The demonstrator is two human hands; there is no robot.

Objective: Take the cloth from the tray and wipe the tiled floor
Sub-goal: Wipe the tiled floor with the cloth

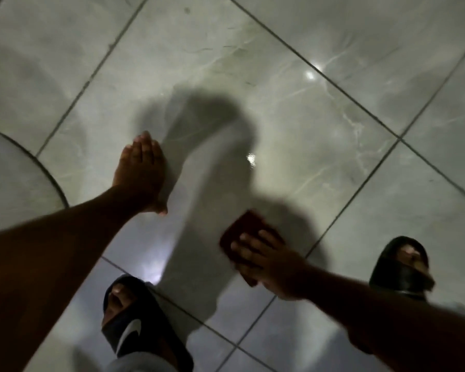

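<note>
A dark red folded cloth (240,228) lies flat on the glossy grey tiled floor (293,124). My right hand (269,260) presses down on it, fingers spread over its near half; the cloth's far corner sticks out past my fingertips. My left hand (141,170) rests flat on the floor to the left, fingers together and pointing away, holding nothing. The tray is not in view.
My left foot in a black slide sandal (134,326) stands at the bottom centre, my right foot in another black sandal (403,267) at the right. A curved pale edge (24,167) of something lies on the floor at the left. Dark grout lines cross the tiles.
</note>
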